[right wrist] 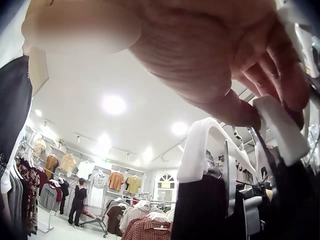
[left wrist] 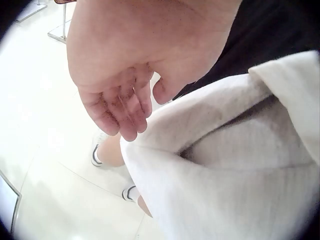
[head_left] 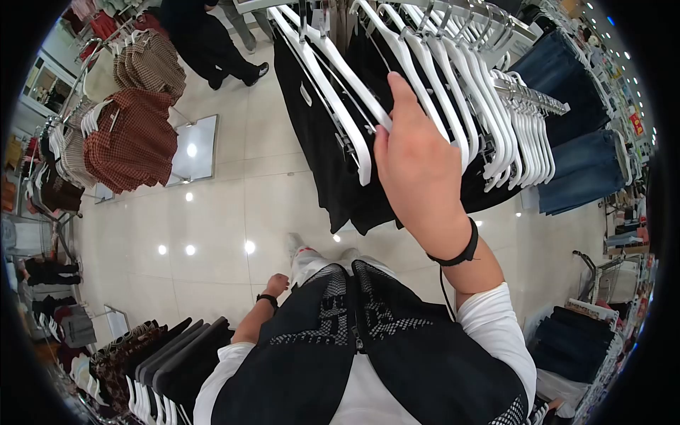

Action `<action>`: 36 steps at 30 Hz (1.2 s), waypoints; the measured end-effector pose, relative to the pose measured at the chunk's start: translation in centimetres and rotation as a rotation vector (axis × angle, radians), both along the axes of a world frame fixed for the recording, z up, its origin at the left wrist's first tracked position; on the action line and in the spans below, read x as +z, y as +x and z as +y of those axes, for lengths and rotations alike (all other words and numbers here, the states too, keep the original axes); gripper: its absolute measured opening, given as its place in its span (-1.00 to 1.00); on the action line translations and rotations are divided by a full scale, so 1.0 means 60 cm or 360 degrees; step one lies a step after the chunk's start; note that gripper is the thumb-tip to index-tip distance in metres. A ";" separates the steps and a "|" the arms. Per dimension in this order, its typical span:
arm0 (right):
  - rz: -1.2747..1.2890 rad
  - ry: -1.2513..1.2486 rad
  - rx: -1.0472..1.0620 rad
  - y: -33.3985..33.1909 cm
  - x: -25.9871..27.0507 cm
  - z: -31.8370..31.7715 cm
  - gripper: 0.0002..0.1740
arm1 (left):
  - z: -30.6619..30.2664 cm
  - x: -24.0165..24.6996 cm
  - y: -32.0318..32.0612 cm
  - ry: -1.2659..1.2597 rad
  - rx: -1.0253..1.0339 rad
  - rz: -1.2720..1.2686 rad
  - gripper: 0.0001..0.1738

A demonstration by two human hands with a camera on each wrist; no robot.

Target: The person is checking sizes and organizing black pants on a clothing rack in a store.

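Observation:
My right hand (head_left: 421, 170) is at the rack of black garments, pinching the end of a white hanger (head_left: 348, 74) between thumb and fingers. In the right wrist view the thumb lies against one side of that white hanger end (right wrist: 282, 131), fingers on the other. Another white hanger (head_left: 334, 103) hangs just left of it, a black garment (head_left: 326, 180) clipped below. Low by my thigh, my left hand (head_left: 277, 285) hangs loose and holds nothing. In the left wrist view its fingers (left wrist: 122, 107) droop, lightly bent, beside white cloth (left wrist: 215, 190).
More white hangers (head_left: 489, 106) crowd the rack's metal rail to the right, with blue jeans (head_left: 581, 170) beyond. Checked shirts (head_left: 131, 138) hang on a rack at left. A person in dark trousers (head_left: 205, 39) stands behind. Another clothes rack (head_left: 163, 361) is near my left side.

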State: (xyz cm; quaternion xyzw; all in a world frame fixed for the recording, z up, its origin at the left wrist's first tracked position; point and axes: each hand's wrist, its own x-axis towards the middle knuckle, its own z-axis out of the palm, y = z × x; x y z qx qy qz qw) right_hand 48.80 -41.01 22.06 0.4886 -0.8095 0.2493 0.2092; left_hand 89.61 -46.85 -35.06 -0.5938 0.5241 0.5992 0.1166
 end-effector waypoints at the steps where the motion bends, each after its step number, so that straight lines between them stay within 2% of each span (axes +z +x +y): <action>1: 0.0011 0.0014 -0.0021 -0.002 0.003 -0.003 -0.30 | -0.003 -0.002 0.003 -0.0234 -0.0483 0.0003 -0.75; 3: -0.0008 0.0052 -0.0060 0.003 0.018 -0.005 -0.25 | -0.019 -0.008 0.000 -0.0710 -0.1451 0.0019 -0.77; 4: -0.0017 0.0100 -0.0098 0.006 0.024 -0.007 -0.24 | -0.022 0.009 -0.005 -0.0647 -0.1497 -0.0022 -0.78; 7: 0.0054 0.0186 -0.0191 0.008 0.025 -0.022 -0.14 | -0.043 0.034 -0.003 -0.0570 -0.1204 -0.0143 -0.75; 10: -0.0014 0.0218 -0.0254 0.014 0.032 -0.041 -0.07 | -0.112 0.038 0.000 -0.0541 -0.1298 -0.0123 -0.76; 11: -0.0016 0.0246 -0.0269 0.012 0.036 -0.051 -0.07 | -0.137 0.038 0.000 -0.0431 -0.1205 -0.0151 -0.78; 13: -0.0015 0.0301 -0.0302 0.009 0.045 -0.068 -0.07 | -0.190 0.102 -0.028 -0.0215 -0.1020 -0.0207 -0.80; 14: 0.0003 0.0307 -0.0295 0.009 0.048 -0.076 -0.11 | -0.233 -0.009 0.021 -0.0709 -0.1806 0.0210 -0.79; 15: 0.0014 0.0306 -0.0298 0.006 0.041 -0.083 -0.11 | -0.270 -0.018 0.014 -0.0686 -0.2062 0.0296 -0.76; 17: -0.0037 0.0263 -0.0340 0.002 0.027 -0.099 -0.15 | -0.325 -0.035 0.002 -0.0141 -0.1087 0.0216 -0.76; 19: -0.0188 0.0212 -0.0420 0.007 0.025 -0.116 -0.23 | -0.378 -0.013 -0.033 0.0116 -0.0537 -0.0041 -0.77; 21: -0.0426 0.0155 -0.0593 0.015 0.035 -0.130 -0.30 | -0.437 -0.022 -0.056 0.0149 -0.0538 0.0028 -0.73; 22: -0.0392 0.0149 -0.0647 0.015 0.040 -0.131 -0.38 | -0.459 -0.023 -0.064 0.0129 -0.0506 0.0035 -0.71; 27: -0.0282 -0.0048 -0.0905 0.028 0.055 -0.119 -0.35 | -0.538 -0.021 -0.105 0.0069 -0.0617 0.0115 -0.68; 36: -0.0157 -0.0127 -0.1115 0.093 0.057 -0.051 -0.32 | -0.555 -0.028 -0.145 0.0333 -0.0799 0.0122 -0.70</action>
